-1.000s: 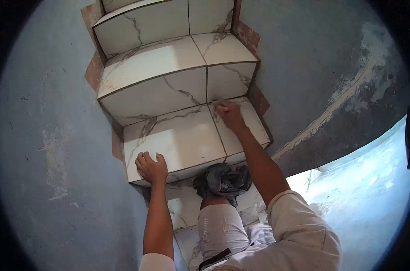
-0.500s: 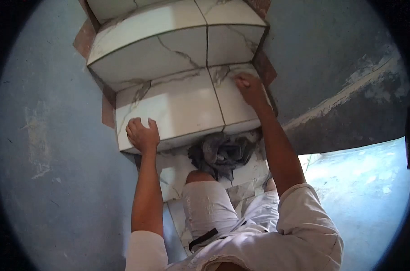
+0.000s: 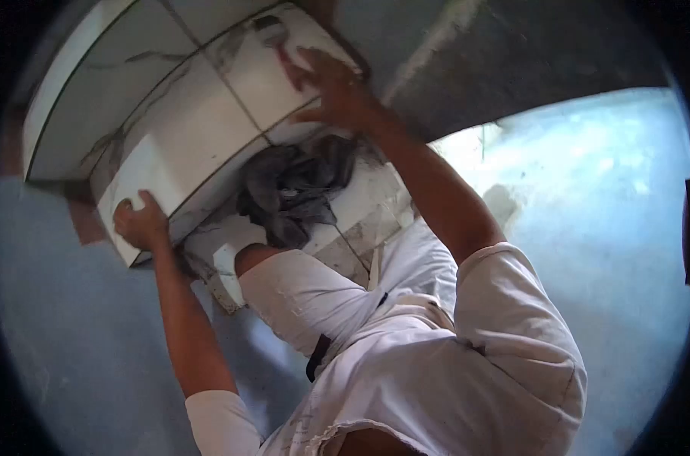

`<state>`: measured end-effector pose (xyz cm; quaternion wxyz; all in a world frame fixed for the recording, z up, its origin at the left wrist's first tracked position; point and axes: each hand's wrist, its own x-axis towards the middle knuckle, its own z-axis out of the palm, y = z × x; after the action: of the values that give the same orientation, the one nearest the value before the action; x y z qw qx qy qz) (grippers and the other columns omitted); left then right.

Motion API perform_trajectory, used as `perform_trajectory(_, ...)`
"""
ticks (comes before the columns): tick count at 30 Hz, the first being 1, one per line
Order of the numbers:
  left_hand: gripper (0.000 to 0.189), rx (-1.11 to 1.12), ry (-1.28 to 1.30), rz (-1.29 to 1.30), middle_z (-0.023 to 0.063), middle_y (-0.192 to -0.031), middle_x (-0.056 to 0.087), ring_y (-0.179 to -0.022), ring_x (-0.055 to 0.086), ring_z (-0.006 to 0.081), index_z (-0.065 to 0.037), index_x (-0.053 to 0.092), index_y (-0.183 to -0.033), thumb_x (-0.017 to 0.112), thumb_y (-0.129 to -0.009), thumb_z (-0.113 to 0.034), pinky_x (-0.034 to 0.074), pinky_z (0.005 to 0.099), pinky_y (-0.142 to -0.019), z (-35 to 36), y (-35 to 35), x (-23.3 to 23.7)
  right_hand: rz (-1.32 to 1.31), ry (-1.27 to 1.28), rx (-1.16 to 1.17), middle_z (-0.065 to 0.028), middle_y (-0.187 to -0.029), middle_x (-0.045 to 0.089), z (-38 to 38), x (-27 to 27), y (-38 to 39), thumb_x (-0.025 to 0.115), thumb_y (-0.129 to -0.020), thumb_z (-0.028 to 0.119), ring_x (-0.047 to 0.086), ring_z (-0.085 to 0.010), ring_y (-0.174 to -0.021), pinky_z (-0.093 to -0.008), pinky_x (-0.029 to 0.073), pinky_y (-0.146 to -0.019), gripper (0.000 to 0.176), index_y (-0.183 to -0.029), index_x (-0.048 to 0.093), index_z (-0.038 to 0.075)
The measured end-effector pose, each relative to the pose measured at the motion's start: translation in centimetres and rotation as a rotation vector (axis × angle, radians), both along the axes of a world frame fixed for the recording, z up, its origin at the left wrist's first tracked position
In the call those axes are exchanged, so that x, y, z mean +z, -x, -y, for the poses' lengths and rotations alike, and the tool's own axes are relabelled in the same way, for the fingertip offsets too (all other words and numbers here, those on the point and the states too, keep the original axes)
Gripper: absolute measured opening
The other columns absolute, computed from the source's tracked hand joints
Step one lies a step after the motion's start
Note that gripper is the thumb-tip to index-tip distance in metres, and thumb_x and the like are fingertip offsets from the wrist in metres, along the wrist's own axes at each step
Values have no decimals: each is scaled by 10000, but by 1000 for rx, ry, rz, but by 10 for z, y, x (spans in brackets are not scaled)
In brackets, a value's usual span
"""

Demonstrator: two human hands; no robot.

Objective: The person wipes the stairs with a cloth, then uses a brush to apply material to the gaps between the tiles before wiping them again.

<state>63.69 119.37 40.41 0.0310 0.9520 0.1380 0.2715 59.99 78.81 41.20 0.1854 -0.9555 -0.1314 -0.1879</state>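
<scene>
Right hand (image 3: 341, 87): fingers apart, the thumb held away from the others, over the right part of the tiled tread (image 3: 189, 114) near its front edge. Outlines are slightly blurred. Red-handled tool (image 3: 287, 64): lies on the same tread beside these fingers, its pale, broad head toward the riser (image 3: 121, 72) behind; whether a fingertip touches the handle cannot be told.

Left hand (image 3: 141, 222): set on the tread's front left corner, fingers bent and close together, thumb apart from them with a gap between; no tool shows in it.

Surroundings: the tread is pale with grey veining, crossed by a dark joint between the two hands. Below its front edge a crumpled dark grey cloth (image 3: 284, 190) lies on the lower step (image 3: 356, 216), near the person's bare knee (image 3: 252, 257). Pale shorts (image 3: 299, 292) and a pale shirt (image 3: 428, 380) fill the lower middle. A reddish-brown tile piece (image 3: 89, 222) borders the stair at left; a blue-grey wall (image 3: 71, 319) extends beneath it. At right, a blue surface (image 3: 588, 205) is brightly lit.
</scene>
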Motion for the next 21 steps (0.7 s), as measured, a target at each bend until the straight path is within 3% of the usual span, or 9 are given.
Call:
perform_trajectory(3, 473, -5, -41, 24, 193, -1089, 612, -1046, 543, 356, 11, 640, -1026, 603, -807, -406, 446, 451, -898, -6, -4, -5, 59, -260, 43, -157, -1445, 360, -9, -10, 73, 645, -795, 537, 327, -354, -1331, -463, 282, -1087, 728, -1351, 455, 107)
perform_trajectory(5, 480, -31, -3, 28, 201, -1084, 611, -1050, 543, 366, 23, 642, -1017, 598, -808, -407, 451, 451, -893, 1, 2, 3, -206, -374, -116, -181, -1417, 379, -21, -25, 138, 649, -825, 442, 361, -371, -1298, -471, 320, -1058, 634, -1314, 479, 77)
perform_trajectory(7, 492, -44, 16, 11, 219, -1074, 617, -1006, 567, 377, 38, 643, -1006, 593, -812, -412, 458, 456, -879, -5, -1, 2, -260, -207, -361, -199, -1374, 416, -39, -93, 196, 662, -816, 392, 428, -379, -1234, -466, 365, -1020, 594, -1281, 503, 59)
perform_trajectory(9, 503, -103, -30, -41, 237, -1039, 626, -952, 593, 390, 50, 639, -1004, 587, -818, -414, 464, 470, -859, -14, -6, -1, -415, -390, -407, -203, -1297, 480, -55, -116, 249, 671, -801, 389, 479, -378, -1173, -447, 393, -993, 586, -1255, 519, 51)
perform_trajectory(13, 527, -106, -101, -1, 243, -1026, 628, -938, 609, 401, 52, 637, -1024, 577, -822, -431, 478, 488, -834, -20, -10, -8, -743, -309, -97, -194, -1154, 567, -77, -136, 305, 678, -782, 358, 541, -378, -1084, -461, 453, -906, 483, -1149, 595, 55)
perform_trajectory(14, 536, -93, -67, -28, 241, -1040, 626, -943, 609, 401, 47, 635, -1037, 567, -827, -441, 479, 489, -840, -18, -8, -6, -724, -312, -143, -194, -1154, 567, -71, -129, 307, 678, -782, 358, 541, -378, -1084, -461, 453, -906, 483, -1149, 595, 55)
perform_trajectory(16, 551, -80, -37, -78, 238, -1061, 622, -951, 610, 402, 40, 633, -1058, 548, -837, -458, 484, 490, -849, -6, -2, 3, -926, -418, -4, -197, -1090, 597, -58, -113, 310, 675, -783, 340, 572, -364, -1044, -462, 471, -873, 428, -1103, 618, 62)
perform_trajectory(21, 568, -71, -48, -98, 241, -1064, 621, -964, 611, 398, 35, 633, -1066, 511, -856, -478, 489, 486, -844, -11, -6, 0, -537, -716, -473, -185, -1052, 612, 18, -100, 334, 654, -810, 279, 584, -362, -1013, -424, 476, -857, 309, -1019, 646, 52)
